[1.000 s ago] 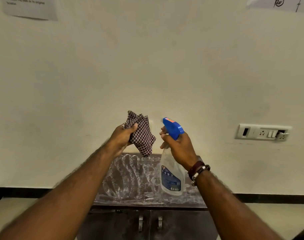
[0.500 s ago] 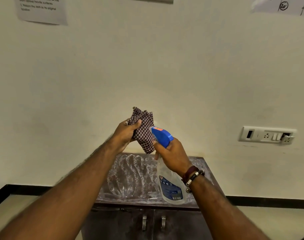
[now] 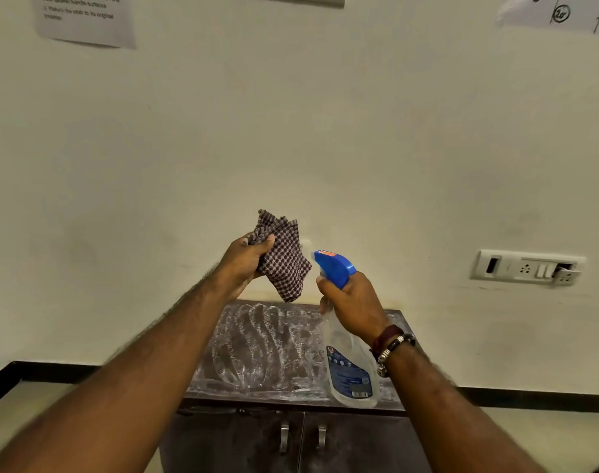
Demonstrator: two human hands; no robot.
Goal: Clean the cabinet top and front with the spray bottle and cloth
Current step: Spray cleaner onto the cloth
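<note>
Head view: left hand (image 3: 241, 264) clutches the crumpled checked cloth (image 3: 284, 261) up by the wall, right hand (image 3: 354, 305) wraps the clear plastic spray bottle (image 3: 350, 370) just under its glossy blue trigger head, both held above the dark cabinet top (image 3: 267, 349) streaked with white swirls, twin metal door handles (image 3: 284, 436) below.
</note>
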